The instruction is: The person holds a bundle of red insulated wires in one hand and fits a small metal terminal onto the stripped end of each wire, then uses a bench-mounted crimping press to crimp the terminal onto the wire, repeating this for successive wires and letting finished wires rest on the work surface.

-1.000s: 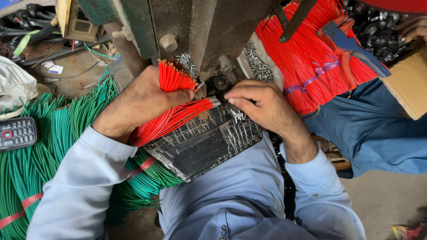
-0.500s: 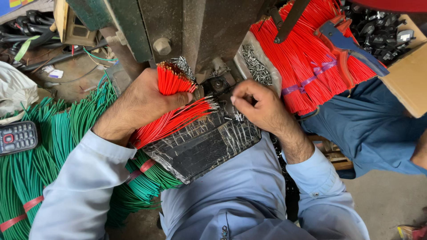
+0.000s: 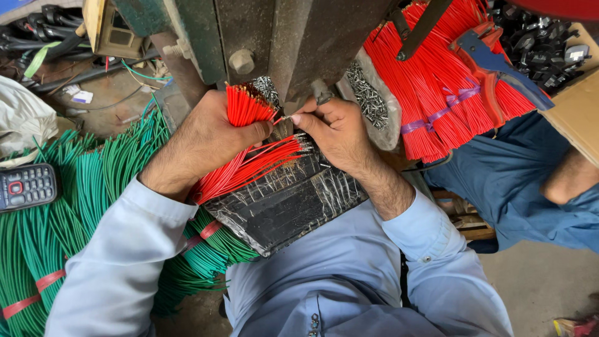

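Note:
My left hand (image 3: 203, 134) is closed around an upright bunch of short red wires (image 3: 244, 106) just below a dark metal press machine (image 3: 293, 43). My right hand (image 3: 334, 128) pinches the end of one red wire (image 3: 281, 120) between thumb and fingers, right at the machine's lower part. More red wires (image 3: 256, 165) lie fanned across a black tape-wrapped board (image 3: 287, 200) on my lap, under both hands. A heap of small metal terminals (image 3: 368, 97) lies just beyond my right hand.
Bundled green wires (image 3: 75, 206) tied with red bands fill the left. A mobile phone (image 3: 26, 186) lies on them. A large tied red wire bundle (image 3: 437, 81) with a blue-handled tool (image 3: 493, 59) sits upper right, above another person's blue-clad leg (image 3: 530, 181).
My right hand has moved up from the board to the machine, now pinching a single wire end. The left hand's bunch has risen slightly toward the machine.

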